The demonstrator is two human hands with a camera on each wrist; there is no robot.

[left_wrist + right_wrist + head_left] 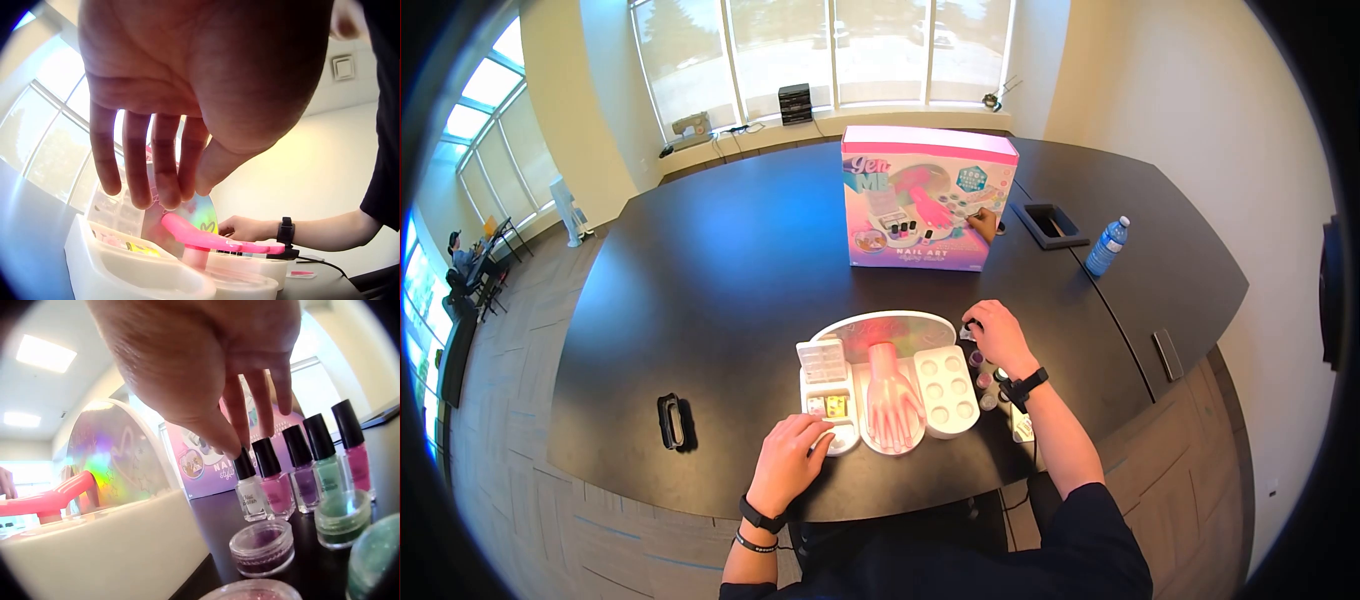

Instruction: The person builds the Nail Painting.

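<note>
On the table stands a white nail-art station (948, 415) with a pink model hand (890, 395) in its middle and a shiny rounded back panel (122, 450). My right hand (1000, 335) is at its right side. There, the thumb and fingertips pinch the black cap of a white nail polish bottle (252, 499). Pink, purple and mint nail polish bottles (328, 472) stand alongside. My left hand (790, 455) is over the front left of the station, fingers loosely bent and holding nothing. Below its palm lies a shallow white tray (147, 278), with yellow pieces (836, 406) behind.
Small glitter jars (261, 549) stand close under my right wrist. Behind the station is a large pink box (930, 200). A water bottle (1108, 246) stands at the right beside a black table socket opening (1050, 222). A black oblong frame (671, 421) lies at the left.
</note>
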